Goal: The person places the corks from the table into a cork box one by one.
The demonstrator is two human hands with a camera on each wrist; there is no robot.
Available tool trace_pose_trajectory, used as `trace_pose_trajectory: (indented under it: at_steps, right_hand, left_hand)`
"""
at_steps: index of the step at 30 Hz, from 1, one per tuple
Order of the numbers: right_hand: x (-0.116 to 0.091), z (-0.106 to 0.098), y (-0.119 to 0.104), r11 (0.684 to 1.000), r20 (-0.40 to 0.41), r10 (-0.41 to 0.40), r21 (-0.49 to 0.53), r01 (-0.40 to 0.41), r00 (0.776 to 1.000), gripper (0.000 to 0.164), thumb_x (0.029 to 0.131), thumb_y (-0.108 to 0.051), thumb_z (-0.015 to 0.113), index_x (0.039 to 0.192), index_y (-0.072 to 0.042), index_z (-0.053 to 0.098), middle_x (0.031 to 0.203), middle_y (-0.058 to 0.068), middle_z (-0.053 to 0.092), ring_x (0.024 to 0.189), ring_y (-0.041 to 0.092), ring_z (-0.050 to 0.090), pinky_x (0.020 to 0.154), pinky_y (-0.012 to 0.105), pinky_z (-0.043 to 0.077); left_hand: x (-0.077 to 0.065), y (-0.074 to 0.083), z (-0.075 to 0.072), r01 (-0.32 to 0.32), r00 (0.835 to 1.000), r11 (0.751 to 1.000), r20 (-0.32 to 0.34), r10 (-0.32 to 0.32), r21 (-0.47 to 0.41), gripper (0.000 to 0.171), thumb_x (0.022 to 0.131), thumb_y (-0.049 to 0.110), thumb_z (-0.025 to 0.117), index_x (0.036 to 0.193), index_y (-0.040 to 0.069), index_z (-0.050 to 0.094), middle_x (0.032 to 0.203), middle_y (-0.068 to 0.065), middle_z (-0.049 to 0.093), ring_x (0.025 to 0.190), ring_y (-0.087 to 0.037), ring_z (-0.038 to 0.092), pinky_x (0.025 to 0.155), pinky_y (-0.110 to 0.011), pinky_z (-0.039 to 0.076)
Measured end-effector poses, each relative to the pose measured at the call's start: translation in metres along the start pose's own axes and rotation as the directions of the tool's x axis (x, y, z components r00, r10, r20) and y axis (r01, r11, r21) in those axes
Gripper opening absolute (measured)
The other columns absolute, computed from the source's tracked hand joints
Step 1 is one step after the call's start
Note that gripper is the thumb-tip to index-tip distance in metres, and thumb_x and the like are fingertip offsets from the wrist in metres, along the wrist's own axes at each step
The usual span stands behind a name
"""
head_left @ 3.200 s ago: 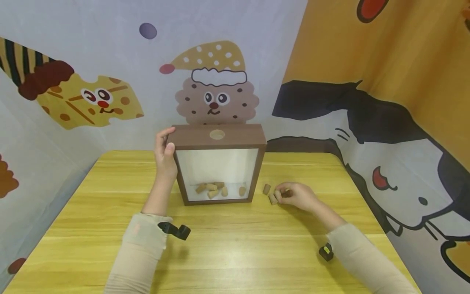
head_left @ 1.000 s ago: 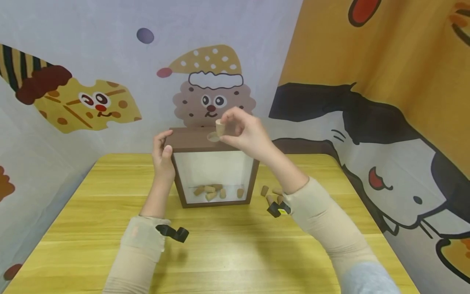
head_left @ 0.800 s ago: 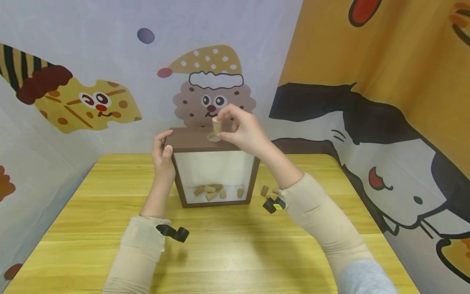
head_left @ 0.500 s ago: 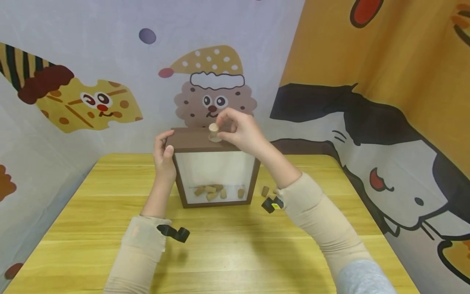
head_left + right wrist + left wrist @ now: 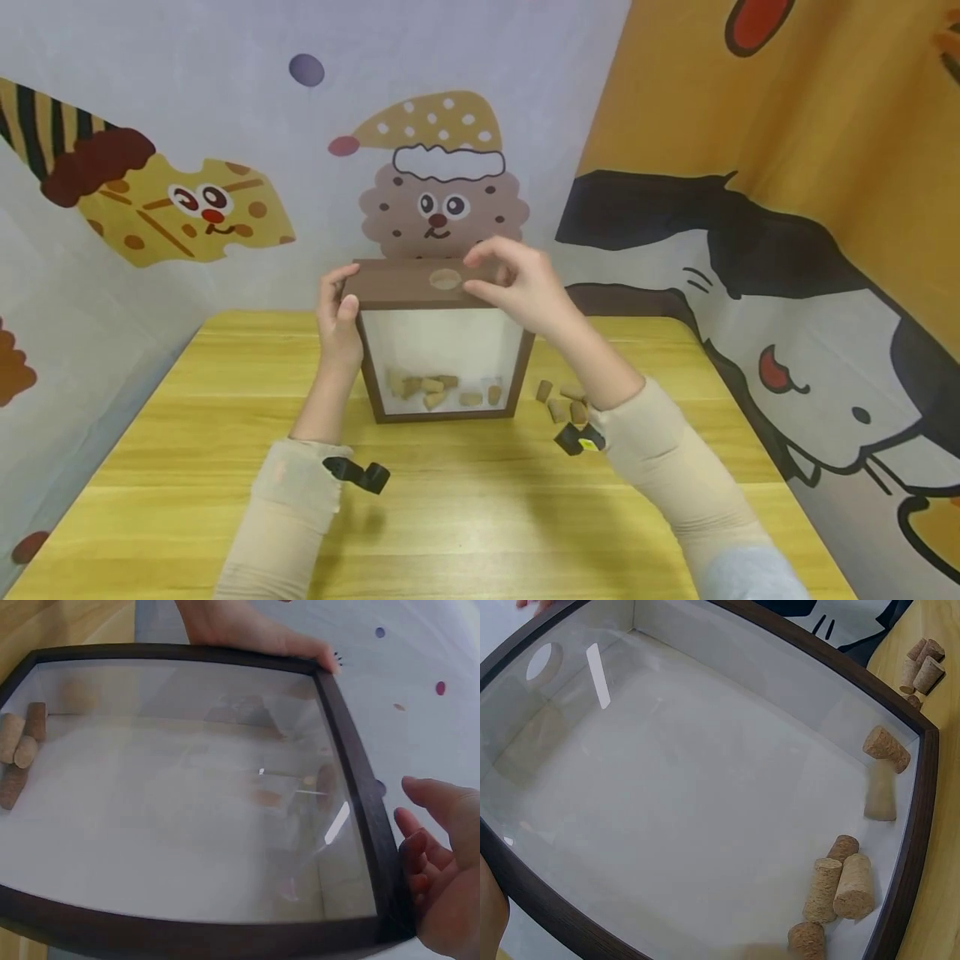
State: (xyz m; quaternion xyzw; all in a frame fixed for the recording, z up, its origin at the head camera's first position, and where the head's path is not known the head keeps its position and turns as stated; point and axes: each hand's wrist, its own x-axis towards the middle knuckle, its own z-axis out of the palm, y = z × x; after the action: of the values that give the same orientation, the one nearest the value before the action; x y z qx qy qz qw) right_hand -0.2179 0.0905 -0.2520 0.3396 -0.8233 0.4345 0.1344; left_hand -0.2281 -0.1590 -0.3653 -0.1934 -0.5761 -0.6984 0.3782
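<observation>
A brown shadow box frame with a clear front and a round hole in its top stands upright on the table. My left hand grips its upper left edge, thumb at the front. Above the top's right part, beside the hole, my right hand has thumb and fingers parted with nothing between them. Several corks lie along the bottom inside. In the left wrist view, one cork near the bottom is blurred, while others like the tapered cork look sharp.
Several loose corks lie on the wooden table right of the box, close to the right wrist's black camera. A cartoon-printed cloth hangs behind the table.
My right hand brought a cork from the table to the hole and let it go. The hand has drawn slightly right, and corks inside have shifted. My left hand keeps its grip.
</observation>
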Motion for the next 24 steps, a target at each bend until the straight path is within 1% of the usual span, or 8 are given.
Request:
trace_pose_trajectory:
  at_steps: [3, 6, 9, 12, 15, 20, 23, 24]
  right_hand:
    - [-0.017, -0.006, 0.002, 0.999, -0.059, -0.047, 0.008, 0.047, 0.997, 0.024, 0.082, -0.009, 0.076, 0.104, -0.011, 0.067, 0.083, -0.003, 0.06, 0.061, 0.015, 0.047, 0.053, 0.028, 0.04]
    - [-0.035, -0.012, 0.007, 0.993, -0.12, -0.115, 0.005, 0.116, 0.986, 0.024, 0.08, -0.005, 0.077, 0.101, -0.01, 0.068, 0.075, -0.004, 0.055, 0.059, 0.014, 0.045, 0.051, 0.026, 0.037]
    - [-0.052, -0.017, 0.017, 0.984, -0.162, -0.176, 0.012, 0.18, 0.971, 0.024, 0.077, 0.002, 0.077, 0.097, -0.007, 0.068, 0.071, -0.003, 0.054, 0.057, 0.013, 0.044, 0.051, 0.025, 0.036]
    - [-0.068, -0.021, 0.028, 0.979, -0.181, -0.196, 0.015, 0.202, 0.964, 0.026, 0.073, 0.009, 0.077, 0.094, -0.003, 0.068, 0.068, -0.001, 0.053, 0.056, 0.012, 0.043, 0.052, 0.024, 0.035]
    - [-0.082, -0.025, 0.033, 0.985, -0.169, -0.166, 0.01, 0.171, 0.971, 0.028, 0.07, 0.015, 0.076, 0.093, 0.001, 0.066, 0.066, 0.004, 0.052, 0.056, 0.013, 0.042, 0.052, 0.024, 0.035]
    - [-0.105, -0.031, 0.034, 0.999, -0.1, -0.017, -0.037, 0.013, 0.995, 0.025, 0.072, 0.015, 0.073, 0.094, 0.006, 0.064, 0.068, 0.009, 0.055, 0.056, 0.014, 0.044, 0.051, 0.023, 0.038]
    - [-0.12, -0.032, 0.061, 0.996, -0.072, 0.052, -0.069, -0.057, 0.996, 0.025, 0.075, 0.01, 0.075, 0.096, 0.002, 0.065, 0.08, 0.011, 0.062, 0.057, 0.015, 0.046, 0.052, 0.024, 0.04]
    - [-0.125, -0.032, 0.073, 0.995, -0.065, 0.062, -0.076, -0.067, 0.996, 0.025, 0.075, 0.008, 0.075, 0.097, 0.001, 0.066, 0.084, 0.011, 0.064, 0.058, 0.015, 0.046, 0.052, 0.024, 0.04]
  left_hand:
    - [0.0, 0.0, 0.0, -0.002, 1.0, 1.0, -0.002, 0.002, 0.002, 0.083, 0.077, 0.068, 0.063, 0.12, -0.002, 0.053, 0.129, -0.013, 0.048, 0.133, -0.029, 0.031, 0.109, -0.046, 0.012]
    - [0.0, 0.0, 0.0, -0.007, 1.0, 1.0, 0.003, 0.007, 0.002, 0.082, 0.077, 0.068, 0.062, 0.12, -0.002, 0.053, 0.13, -0.016, 0.047, 0.132, -0.028, 0.032, 0.109, -0.046, 0.012]
    - [0.0, 0.0, 0.0, -0.011, 1.0, 1.0, 0.012, 0.011, 0.007, 0.082, 0.078, 0.068, 0.062, 0.121, -0.001, 0.053, 0.129, -0.014, 0.047, 0.132, -0.029, 0.031, 0.109, -0.046, 0.012]
    - [0.0, 0.0, 0.0, -0.016, 1.0, 1.0, 0.017, 0.016, 0.011, 0.081, 0.078, 0.068, 0.061, 0.121, 0.0, 0.053, 0.129, -0.009, 0.048, 0.132, -0.032, 0.03, 0.109, -0.047, 0.012]
    - [0.001, 0.0, 0.0, -0.022, 1.0, 1.0, 0.012, 0.022, 0.018, 0.08, 0.078, 0.068, 0.061, 0.12, 0.0, 0.054, 0.127, -0.006, 0.049, 0.132, -0.035, 0.03, 0.109, -0.046, 0.013]
    - [0.001, 0.004, 0.001, -0.026, 1.0, 0.999, 0.015, 0.026, 0.039, 0.08, 0.079, 0.067, 0.06, 0.12, -0.002, 0.053, 0.125, -0.002, 0.051, 0.131, -0.032, 0.033, 0.109, -0.046, 0.014]
    - [0.0, 0.004, 0.001, -0.012, 1.0, 0.999, 0.015, 0.012, 0.041, 0.083, 0.079, 0.068, 0.06, 0.12, -0.004, 0.052, 0.125, -0.002, 0.051, 0.131, -0.031, 0.033, 0.11, -0.046, 0.013]
    - [0.001, -0.001, -0.001, -0.008, 1.0, 0.999, 0.015, 0.007, 0.036, 0.082, 0.079, 0.068, 0.06, 0.12, -0.002, 0.052, 0.126, -0.002, 0.05, 0.132, -0.031, 0.033, 0.11, -0.046, 0.013]
